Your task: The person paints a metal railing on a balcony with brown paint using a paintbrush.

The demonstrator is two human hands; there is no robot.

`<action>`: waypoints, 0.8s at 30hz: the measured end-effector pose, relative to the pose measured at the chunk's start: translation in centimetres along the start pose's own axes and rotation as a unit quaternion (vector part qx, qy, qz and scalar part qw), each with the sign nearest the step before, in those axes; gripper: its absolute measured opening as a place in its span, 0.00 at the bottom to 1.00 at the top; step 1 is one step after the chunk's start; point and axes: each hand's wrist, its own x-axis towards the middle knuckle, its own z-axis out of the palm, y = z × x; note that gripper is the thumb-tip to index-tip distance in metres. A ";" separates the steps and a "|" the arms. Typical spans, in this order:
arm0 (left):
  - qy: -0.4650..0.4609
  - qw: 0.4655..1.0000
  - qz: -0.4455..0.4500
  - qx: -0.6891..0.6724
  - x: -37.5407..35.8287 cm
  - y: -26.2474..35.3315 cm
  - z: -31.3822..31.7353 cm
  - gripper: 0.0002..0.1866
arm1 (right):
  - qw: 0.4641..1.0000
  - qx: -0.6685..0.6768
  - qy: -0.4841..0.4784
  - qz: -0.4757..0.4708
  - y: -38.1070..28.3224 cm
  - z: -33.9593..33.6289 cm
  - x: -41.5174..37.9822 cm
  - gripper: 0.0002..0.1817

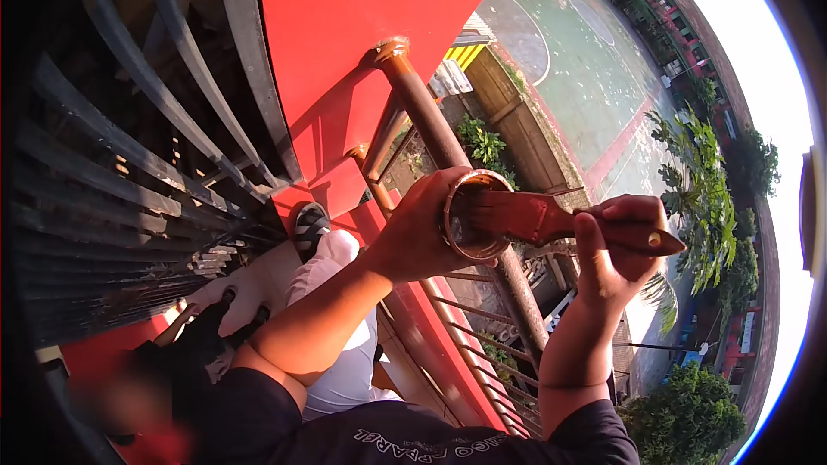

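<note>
- Right here, the right hand (pixel 627 237) has its fingers closed around the handle of a red-smeared paintbrush (pixel 527 217), thumb along it, the holed tip poking out past the grip.
- And the brush? Its bristle end sits inside the mouth of a small round container (pixel 469 241); whether it touches the bottom, I can't tell.
- Over on the other side, the left hand (pixel 422 228) wraps round that container, fingers curved about its wall, the opening turned up towards the wearer's face.
- Just beneath both, a brown handrail (pixel 431 125) slants past, its upper end meeting a bright red wall (pixel 345 9).
- Below that, a red ledge (pixel 422 340) runs alongside thin railing bars (pixel 487 353).
- Down at the feet, there's a strapped sandal (pixel 312 228) under pale trousers (pixel 336 379).
- To the left, dark slats (pixel 164 103) fan out, and near them another person (pixel 194 349) in dark clothing.
- Far out beyond the rail, a green court (pixel 568 52) spreads in sunlight, with a leafy tree (pixel 702 198) on the right.
</note>
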 end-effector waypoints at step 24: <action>-0.069 0.996 -0.002 0.058 0.9 0.9 3.3 0.39 | 0.994 -0.091 -0.057 -0.030 0.3 -2.1 1.5 0.14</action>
